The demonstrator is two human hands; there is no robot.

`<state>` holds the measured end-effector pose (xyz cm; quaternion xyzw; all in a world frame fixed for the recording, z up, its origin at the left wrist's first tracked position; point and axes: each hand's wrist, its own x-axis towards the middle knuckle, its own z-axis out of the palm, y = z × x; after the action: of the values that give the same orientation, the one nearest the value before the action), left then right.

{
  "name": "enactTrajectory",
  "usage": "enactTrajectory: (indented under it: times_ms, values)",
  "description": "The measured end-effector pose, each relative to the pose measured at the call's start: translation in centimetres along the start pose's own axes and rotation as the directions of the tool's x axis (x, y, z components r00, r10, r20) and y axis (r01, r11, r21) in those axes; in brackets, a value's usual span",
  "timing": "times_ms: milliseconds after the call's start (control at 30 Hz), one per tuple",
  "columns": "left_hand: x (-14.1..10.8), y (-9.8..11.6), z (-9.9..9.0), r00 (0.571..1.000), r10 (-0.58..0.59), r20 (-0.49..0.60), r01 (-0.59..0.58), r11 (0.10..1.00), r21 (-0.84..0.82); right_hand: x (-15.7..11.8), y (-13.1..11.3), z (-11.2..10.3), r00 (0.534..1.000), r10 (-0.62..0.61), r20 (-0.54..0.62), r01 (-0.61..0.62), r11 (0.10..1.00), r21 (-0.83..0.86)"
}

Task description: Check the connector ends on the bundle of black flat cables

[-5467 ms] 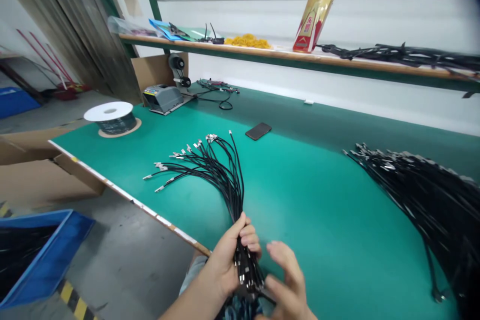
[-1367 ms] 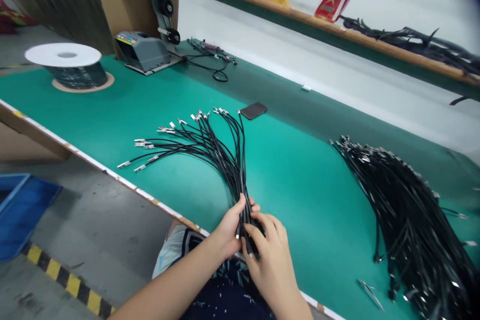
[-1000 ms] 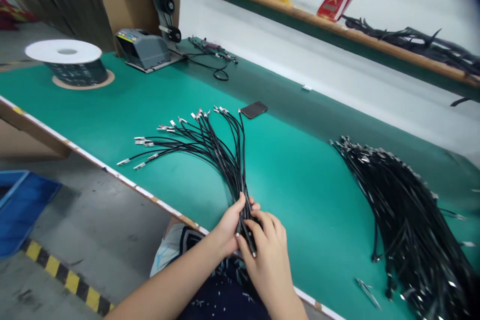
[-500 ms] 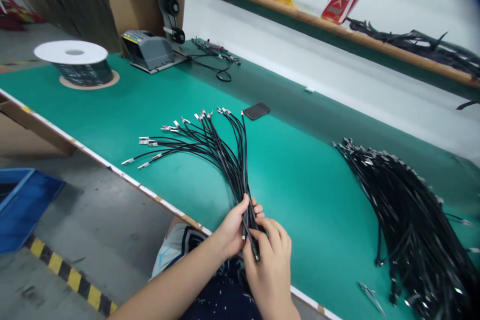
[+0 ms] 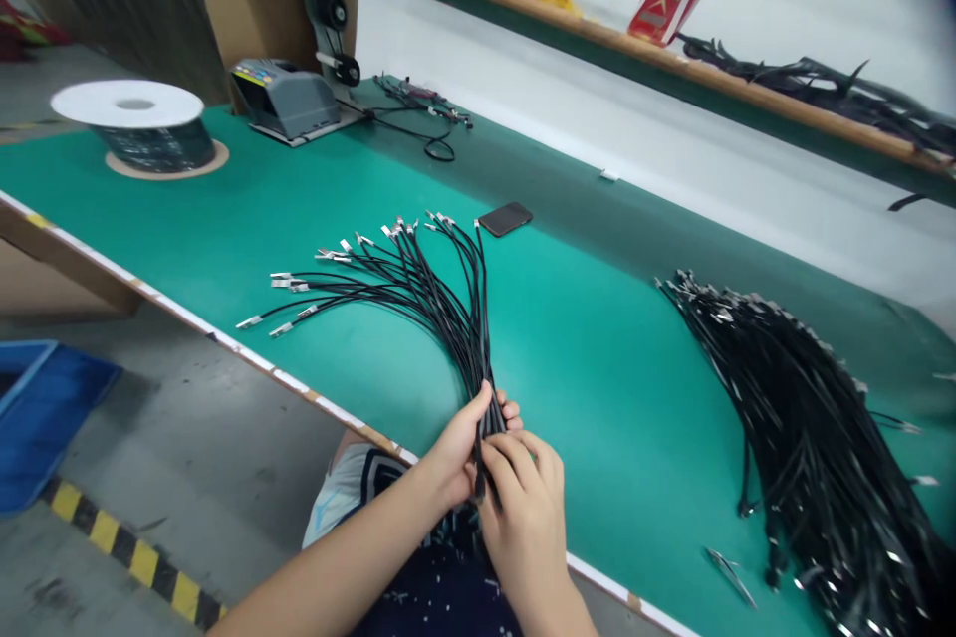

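My left grip (image 5: 452, 463) is clenched around the bundle of black terminal-tipped cables (image 5: 448, 318), which fans up from lower centre of the frame, my right grip (image 5: 523, 518) pinching its ends, and a slackened hold could let strands slip and tangle on the green table (image 5: 597, 398).

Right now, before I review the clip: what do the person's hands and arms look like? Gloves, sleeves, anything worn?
Both forearms are bare, with no sleeves. The left hand and right hand show no gloves, rings or watch. Below them is dark clothing with small white flecks.

A cable workshop: green workbench (image 5: 597, 318) heaped with black wire harnesses (image 5: 807, 428).
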<state>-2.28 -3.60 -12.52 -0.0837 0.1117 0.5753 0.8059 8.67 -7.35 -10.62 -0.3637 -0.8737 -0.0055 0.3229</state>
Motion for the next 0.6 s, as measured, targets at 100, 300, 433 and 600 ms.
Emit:
enactTrajectory:
  times_ms: [100,300,433,600]
  values:
    - [-0.2,0.0,0.1,1.0,0.015,-0.003,-0.015,1.0,-0.001,0.1,0.3,-0.4,0.998,-0.056,0.0,0.056,0.998,0.013]
    - [-0.2,0.0,0.2,0.999,0.032,0.003,-0.032,0.999,0.013,-0.8,0.6,-0.9,0.998,-0.067,-0.012,0.067,0.998,0.016]
    - [0.0,-0.1,0.4,0.999,0.041,-0.006,-0.04,0.999,0.037,-1.0,0.0,-1.3,0.993,-0.104,-0.054,0.106,0.994,0.033]
    - [-0.4,-0.1,0.8,0.997,0.083,-0.008,-0.082,0.993,0.09,-1.9,0.2,-2.0,0.972,-0.178,-0.152,0.19,0.979,0.069]
